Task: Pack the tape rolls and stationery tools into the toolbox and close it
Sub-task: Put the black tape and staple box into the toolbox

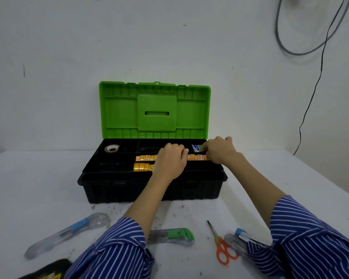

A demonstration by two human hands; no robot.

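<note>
A black toolbox (149, 190) stands open on the table with its green lid (155, 111) upright against the wall. Its top tray holds a clear tape roll (111, 148) at the back left and two rows of small orange-yellow tape rolls (143, 163). My left hand (170, 160) rests over the middle of those rows, fingers curled down on them. My right hand (220, 150) presses at the right end of the upper row, beside a blue-white packet (196, 148). What each hand grips is hidden.
On the table in front of the box lie a blue utility knife (69, 234), a green utility knife (171, 236), orange scissors (222, 246) and a stapler-like tool (240, 237) partly under my right sleeve. A black-yellow object (46, 270) sits at the bottom left edge. Cables (310, 97) hang on the wall.
</note>
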